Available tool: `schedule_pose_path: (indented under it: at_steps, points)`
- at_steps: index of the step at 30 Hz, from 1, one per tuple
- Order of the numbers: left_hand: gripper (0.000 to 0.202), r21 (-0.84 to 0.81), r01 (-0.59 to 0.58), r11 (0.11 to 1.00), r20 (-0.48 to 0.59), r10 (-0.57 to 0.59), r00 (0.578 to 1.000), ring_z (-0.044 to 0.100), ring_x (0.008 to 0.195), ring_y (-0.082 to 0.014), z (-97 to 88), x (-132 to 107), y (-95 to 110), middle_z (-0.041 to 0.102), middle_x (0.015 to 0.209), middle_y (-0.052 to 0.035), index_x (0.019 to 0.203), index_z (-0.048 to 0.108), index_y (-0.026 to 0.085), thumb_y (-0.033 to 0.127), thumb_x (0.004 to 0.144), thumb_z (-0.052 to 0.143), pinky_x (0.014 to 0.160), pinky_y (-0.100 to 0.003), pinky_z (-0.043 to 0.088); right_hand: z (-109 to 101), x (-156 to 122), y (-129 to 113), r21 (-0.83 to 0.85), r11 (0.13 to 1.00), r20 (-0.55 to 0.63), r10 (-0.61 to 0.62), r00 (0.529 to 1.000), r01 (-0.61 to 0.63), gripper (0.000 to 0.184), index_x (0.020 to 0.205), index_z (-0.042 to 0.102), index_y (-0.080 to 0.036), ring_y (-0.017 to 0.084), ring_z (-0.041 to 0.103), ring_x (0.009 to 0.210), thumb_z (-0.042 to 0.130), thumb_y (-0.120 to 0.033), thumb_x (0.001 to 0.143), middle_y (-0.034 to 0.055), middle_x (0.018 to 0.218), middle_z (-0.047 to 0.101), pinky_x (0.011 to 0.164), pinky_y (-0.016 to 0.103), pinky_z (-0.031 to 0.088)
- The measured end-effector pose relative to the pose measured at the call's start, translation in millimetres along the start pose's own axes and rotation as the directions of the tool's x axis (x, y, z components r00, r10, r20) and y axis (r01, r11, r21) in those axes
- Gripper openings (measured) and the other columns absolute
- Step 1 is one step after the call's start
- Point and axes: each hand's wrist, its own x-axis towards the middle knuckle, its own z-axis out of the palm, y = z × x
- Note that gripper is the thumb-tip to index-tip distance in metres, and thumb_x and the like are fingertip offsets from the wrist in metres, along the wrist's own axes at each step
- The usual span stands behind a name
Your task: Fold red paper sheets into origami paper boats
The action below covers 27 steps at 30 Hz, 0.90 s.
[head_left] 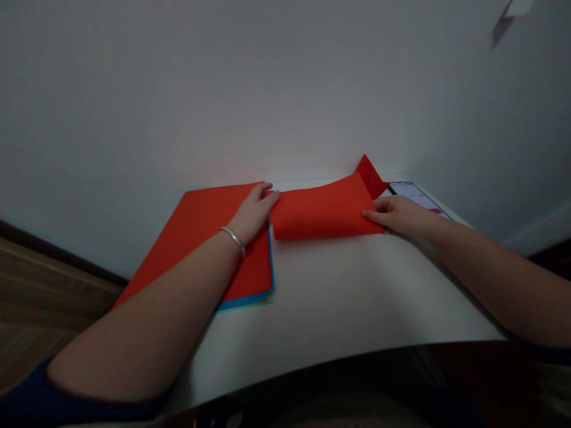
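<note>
A sheet of orange-red paper (323, 214), bent over on itself, spans the space between my two hands above the white table. My left hand (256, 211), with a silver bangle at the wrist, pinches its left end. At the right end, my right hand (392, 215) grips the lower corner between thumb and fingers. Under my left forearm lies a stack of coloured paper (214, 217), red on top with blue edges showing below. Behind the sheet's right end stands a folded red paper piece (370, 175), partly hidden.
A phone (417, 196) with a lit screen lies at the table's back right, partly behind my right hand. The white table (339, 297) meets a pale wall (267, 89) at the back. Wooden boards (49, 297) show at the left.
</note>
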Motion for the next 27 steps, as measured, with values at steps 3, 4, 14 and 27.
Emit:
schedule_pose_path:
  at_steps: [3,4,14,27]
  points:
    - [0.062,-0.075,0.064,0.995,0.009,-0.064,0.998,0.060,0.119,-0.0266,1.8,-5.0,8.5,0.056,0.138,-0.0155,0.145,0.041,0.018,0.043,0.090,0.055,0.102,-0.042,0.048,0.2,1.1,-1.1,-0.027,0.999,-0.029,0.018,0.999,-0.019,0.033,0.071,0.063,-0.022,0.015,0.056,0.053,0.051,-0.050,0.085,0.0011,0.060,0.063,0.053,0.029,0.039]
    - [0.063,-0.085,0.082,0.993,0.020,-0.080,0.997,0.060,0.119,-0.0264,2.3,-6.4,11.9,0.055,0.139,-0.0159,0.145,0.042,0.018,0.041,0.089,0.058,0.102,-0.041,0.049,0.3,1.9,-1.2,-0.047,0.998,-0.043,0.028,0.999,-0.030,0.032,0.069,0.061,-0.022,0.015,0.056,0.053,0.051,-0.049,0.084,0.0009,0.059,0.062,0.053,0.029,0.039]
    - [0.075,0.178,-0.012,0.984,0.125,-0.010,0.992,0.063,0.113,-0.0276,0.4,-12.8,31.4,0.058,0.136,-0.0173,0.147,0.040,0.014,0.025,0.079,0.068,0.098,-0.041,0.051,5.8,11.2,-5.1,-0.288,0.951,-0.187,0.061,0.980,-0.114,0.028,0.072,0.057,-0.022,0.022,0.063,0.066,0.055,-0.048,0.081,0.0077,0.072,0.069,0.058,0.033,0.043]
    - [0.050,0.613,-0.311,0.726,0.312,0.139,0.940,0.054,0.127,-0.0275,-1.2,-24.4,53.6,0.053,0.142,-0.0123,0.131,0.061,0.016,0.038,0.086,0.061,0.112,-0.036,0.039,1.3,4.5,-3.3,-0.258,0.962,-0.047,0.076,0.996,-0.085,0.035,0.085,0.066,-0.022,0.024,0.068,0.074,0.057,-0.056,0.081,0.0078,0.084,0.074,0.064,0.033,0.048]
